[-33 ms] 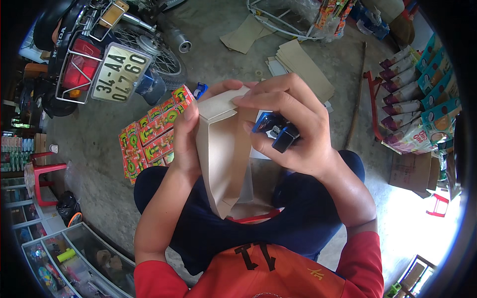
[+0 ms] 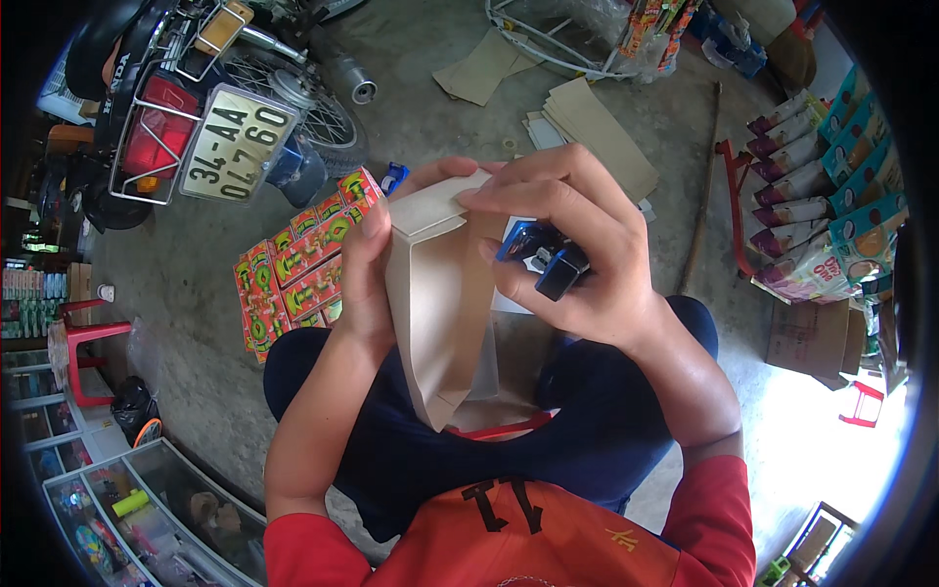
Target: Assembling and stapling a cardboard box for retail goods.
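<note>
A folded, open-topped box of plain beige cardboard (image 2: 416, 313) is held up in front of me, tilted above my lap. My left hand (image 2: 366, 284) is closed around its left side, with the thumb near the upper corner and the fingers behind the far end. At that end, my right hand (image 2: 606, 249) pinches the folded flap with its fingertips. The same hand also keeps a small blue-and-black stapler (image 2: 559, 274) between thumb and palm, its jaws apart. The stapler stands clear of the cardboard.
Red printed packets (image 2: 303, 274) lie on the floor to the left, near a motorbike (image 2: 196, 127). Flat cardboard sheets (image 2: 602, 137) are stacked ahead. Hanging snack bags (image 2: 812, 196) line the right, and a glass display case (image 2: 156, 499) stands at lower left.
</note>
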